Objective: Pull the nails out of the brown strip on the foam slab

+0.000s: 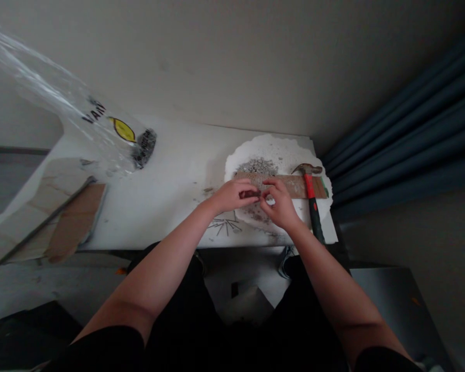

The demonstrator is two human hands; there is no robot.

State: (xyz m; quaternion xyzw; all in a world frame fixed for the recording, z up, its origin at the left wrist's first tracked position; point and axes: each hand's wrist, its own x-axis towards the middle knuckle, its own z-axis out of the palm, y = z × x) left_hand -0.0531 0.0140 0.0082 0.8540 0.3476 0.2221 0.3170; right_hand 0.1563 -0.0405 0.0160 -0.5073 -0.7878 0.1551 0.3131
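My left hand point(234, 195) is closed around a small dark brown piece point(249, 194), whose kind I cannot make out. Close to the end of that piece, my right hand point(279, 205) has its thumb and fingers curled in a pinch; anything between them is too small to name. Both hands are above a brown wooden board point(294, 186) lying on a white sheet with a scalloped edge point(248, 147). Across the board's right part rests a claw hammer point(310, 194) with a red and black handle. Several thin nails point(225, 226) lie loose below my left hand.
Grey crumbs point(259, 166) are heaped behind the board. The white table point(151, 206) holds a clear plastic wrap with printed letters point(96, 119) and a brown cardboard piece point(77, 222) at the left. A dark blue curtain point(411, 113) hangs at the right.
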